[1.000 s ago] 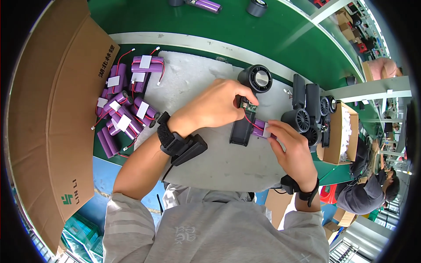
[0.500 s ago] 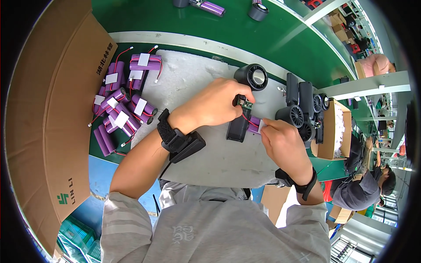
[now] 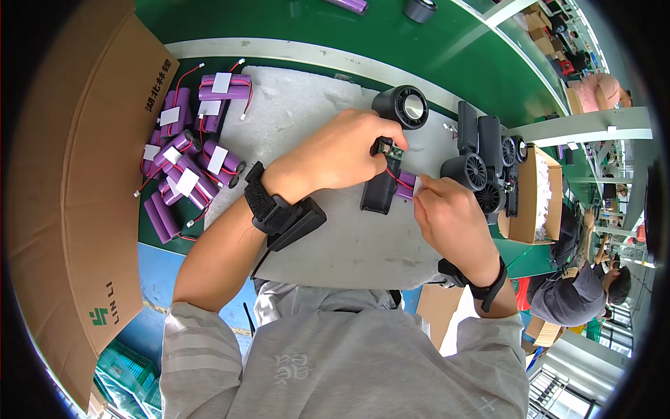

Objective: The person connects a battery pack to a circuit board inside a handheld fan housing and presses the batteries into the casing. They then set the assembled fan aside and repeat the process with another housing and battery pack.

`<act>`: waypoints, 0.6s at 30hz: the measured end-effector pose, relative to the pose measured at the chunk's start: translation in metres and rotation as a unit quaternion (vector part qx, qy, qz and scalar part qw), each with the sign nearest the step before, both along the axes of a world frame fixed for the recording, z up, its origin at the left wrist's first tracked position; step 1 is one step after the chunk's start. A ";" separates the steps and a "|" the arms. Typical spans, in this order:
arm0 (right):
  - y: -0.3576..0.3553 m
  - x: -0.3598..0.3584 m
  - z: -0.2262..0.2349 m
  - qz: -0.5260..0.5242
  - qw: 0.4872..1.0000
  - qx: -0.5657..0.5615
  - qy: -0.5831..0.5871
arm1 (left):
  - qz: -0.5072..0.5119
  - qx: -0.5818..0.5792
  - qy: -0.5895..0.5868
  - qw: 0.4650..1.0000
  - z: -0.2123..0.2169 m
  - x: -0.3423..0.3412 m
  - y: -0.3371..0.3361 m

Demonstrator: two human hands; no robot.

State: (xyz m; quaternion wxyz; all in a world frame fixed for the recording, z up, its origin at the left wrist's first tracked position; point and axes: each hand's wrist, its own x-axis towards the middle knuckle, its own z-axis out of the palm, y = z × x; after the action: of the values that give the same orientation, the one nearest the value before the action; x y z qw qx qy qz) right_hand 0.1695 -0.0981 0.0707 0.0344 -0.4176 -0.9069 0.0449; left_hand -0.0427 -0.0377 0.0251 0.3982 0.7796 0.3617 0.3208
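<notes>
A handheld fan lies over the white foam sheet (image 3: 335, 241), its round black head (image 3: 391, 105) at the far end. Its black handle housing (image 3: 377, 197) is open and points toward me. My left hand (image 3: 342, 150) is closed around the upper handle, thumb and fingers beside a small green circuit board (image 3: 396, 153). Between my right hand's (image 3: 452, 215) fingers is a purple battery pack (image 3: 405, 186) with a white label, just right of the housing. Red wire runs from the pack toward the board; its far end is hidden by my left hand.
Several purple battery packs (image 3: 185, 174) with wires are heaped at left beside a tall cardboard box (image 3: 77, 188). More black fans (image 3: 466, 172) and housings lie at right, next to an open carton (image 3: 555, 202). Behind a pale rail (image 3: 293, 54) runs a green surface (image 3: 293, 24). Another person (image 3: 565, 297) is at far right.
The whole view has shifted slightly, with the table appearing higher. Both hands keep their holds on the fan and the battery pack, with little visible movement between them.
</notes>
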 end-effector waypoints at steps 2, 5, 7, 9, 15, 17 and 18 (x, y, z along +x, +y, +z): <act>-0.001 -0.002 -0.001 0.002 1.000 0.004 -0.011 | -0.001 0.000 -0.001 1.000 -0.001 0.000 -0.001; -0.002 -0.002 -0.004 0.007 0.999 0.014 -0.033 | -0.002 0.003 -0.003 1.000 -0.003 0.000 -0.002; -0.001 0.000 -0.007 0.002 1.000 0.017 0.013 | -0.002 0.009 -0.006 1.000 -0.002 0.000 -0.002; 0.000 0.002 -0.008 -0.001 0.999 0.018 0.035 | -0.002 0.011 -0.008 1.000 -0.003 0.000 -0.003; 0.002 0.005 -0.003 -0.017 0.995 -0.020 0.094 | -0.001 0.003 -0.003 1.000 -0.002 0.000 -0.003; 0.002 0.004 -0.002 -0.017 0.995 -0.025 0.094 | 0.000 -0.004 -0.001 1.000 -0.003 -0.001 -0.003; 0.003 0.005 -0.002 -0.019 0.995 -0.030 0.097 | 0.001 0.003 -0.005 1.000 -0.004 -0.001 -0.003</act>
State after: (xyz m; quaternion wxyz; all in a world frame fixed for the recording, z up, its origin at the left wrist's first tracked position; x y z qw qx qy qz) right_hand 0.1747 -0.0953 0.0692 0.1106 -0.4289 -0.8895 0.1122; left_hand -0.0434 -0.0408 0.0206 0.3972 0.7789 0.3594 0.3262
